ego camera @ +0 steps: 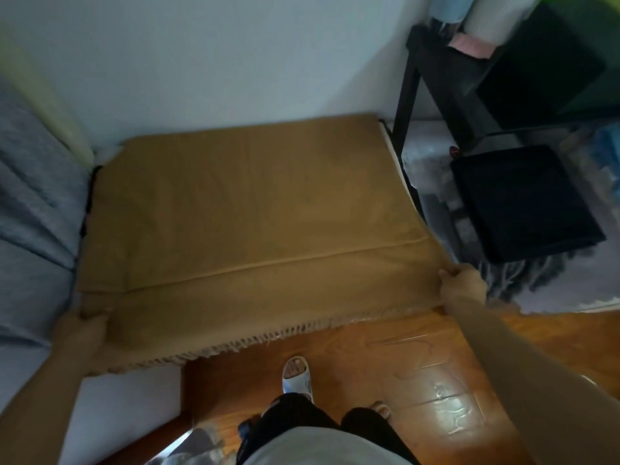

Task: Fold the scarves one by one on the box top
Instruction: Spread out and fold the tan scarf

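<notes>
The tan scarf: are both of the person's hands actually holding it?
Touching. The head view shows the left hand gripping the tan scarf's near left corner and the right hand pinching its near right edge.

Just 1 view here — the head camera, worn high and looking steeply down and forward over the person's own legs and a sandalled foot (296,372) on the wooden floor (385,364). It faces a white wall (235,62), close in, with wide-angle bending at the edges. Both forearms reach in from the bottom corners — no second view to share anything with.
</notes>
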